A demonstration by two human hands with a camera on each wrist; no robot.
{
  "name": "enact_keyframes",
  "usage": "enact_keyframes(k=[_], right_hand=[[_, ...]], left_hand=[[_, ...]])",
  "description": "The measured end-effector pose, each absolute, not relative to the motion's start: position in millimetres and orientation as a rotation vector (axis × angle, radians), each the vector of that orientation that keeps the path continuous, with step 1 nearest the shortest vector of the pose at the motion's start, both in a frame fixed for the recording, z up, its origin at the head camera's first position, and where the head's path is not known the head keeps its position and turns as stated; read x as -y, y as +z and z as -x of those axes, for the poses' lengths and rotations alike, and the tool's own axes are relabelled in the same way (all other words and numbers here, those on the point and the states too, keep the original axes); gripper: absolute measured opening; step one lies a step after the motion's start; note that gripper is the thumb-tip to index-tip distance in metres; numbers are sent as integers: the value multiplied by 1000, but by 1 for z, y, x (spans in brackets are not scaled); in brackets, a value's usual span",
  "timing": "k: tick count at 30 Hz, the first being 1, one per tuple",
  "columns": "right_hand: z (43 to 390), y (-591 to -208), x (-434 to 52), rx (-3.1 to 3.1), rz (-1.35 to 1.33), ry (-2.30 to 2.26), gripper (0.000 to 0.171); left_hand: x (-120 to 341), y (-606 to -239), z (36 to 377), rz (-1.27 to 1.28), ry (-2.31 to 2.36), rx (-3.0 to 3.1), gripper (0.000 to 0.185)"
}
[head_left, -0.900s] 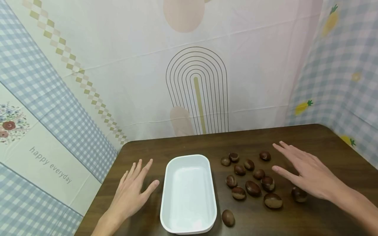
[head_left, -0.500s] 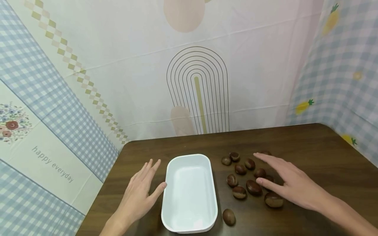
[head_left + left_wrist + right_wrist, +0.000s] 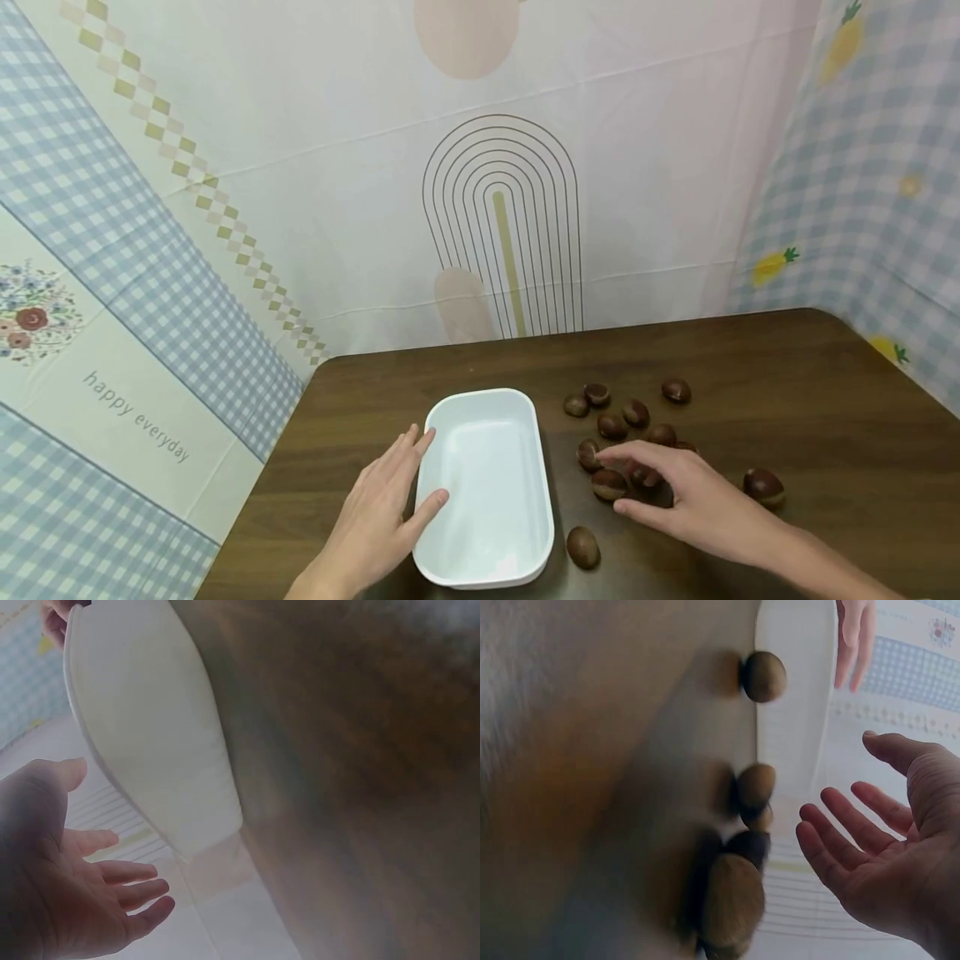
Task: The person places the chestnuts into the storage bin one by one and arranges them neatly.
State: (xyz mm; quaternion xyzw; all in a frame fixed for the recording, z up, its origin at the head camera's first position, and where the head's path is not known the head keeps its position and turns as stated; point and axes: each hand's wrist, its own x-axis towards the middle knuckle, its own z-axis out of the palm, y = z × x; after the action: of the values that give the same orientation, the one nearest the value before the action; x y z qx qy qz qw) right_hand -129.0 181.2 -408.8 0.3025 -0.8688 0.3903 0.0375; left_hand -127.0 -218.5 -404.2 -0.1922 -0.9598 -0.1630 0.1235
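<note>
Chestnuts [image 3: 611, 427] lie scattered on the dark wooden table [image 3: 810, 400], in the lower right of centre of the head view, loosely grouped just right of the white tray [image 3: 525, 417]. The table fills the lower part of the frame below patterned cloth walls [image 3: 300, 167]. The tray sits at lower centre, long side running away from the viewer. The left hand [image 3: 382, 517], at lower left, lies against the tray's left rim with straight, relaxed fingers, its thumb on the rim. The right hand [image 3: 690, 500], at lower right, hovers over the near chestnuts, fingers loosely spread and slightly bent, holding nothing. One chestnut [image 3: 582, 547] lies apart by the tray's near right corner, another [image 3: 763, 487] farther right.
</note>
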Motion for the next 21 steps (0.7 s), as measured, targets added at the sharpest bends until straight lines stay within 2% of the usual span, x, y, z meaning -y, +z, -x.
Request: enact_keyframes(k=[11, 21], right_hand=[[134, -435, -164, 2638, -1178, 1433, 40], [132, -450, -150, 2631, -1244, 1423, 34]], left_hand=[[217, -415, 123, 592, -431, 2816, 72], [217, -420, 121, 584, -428, 2841, 72]])
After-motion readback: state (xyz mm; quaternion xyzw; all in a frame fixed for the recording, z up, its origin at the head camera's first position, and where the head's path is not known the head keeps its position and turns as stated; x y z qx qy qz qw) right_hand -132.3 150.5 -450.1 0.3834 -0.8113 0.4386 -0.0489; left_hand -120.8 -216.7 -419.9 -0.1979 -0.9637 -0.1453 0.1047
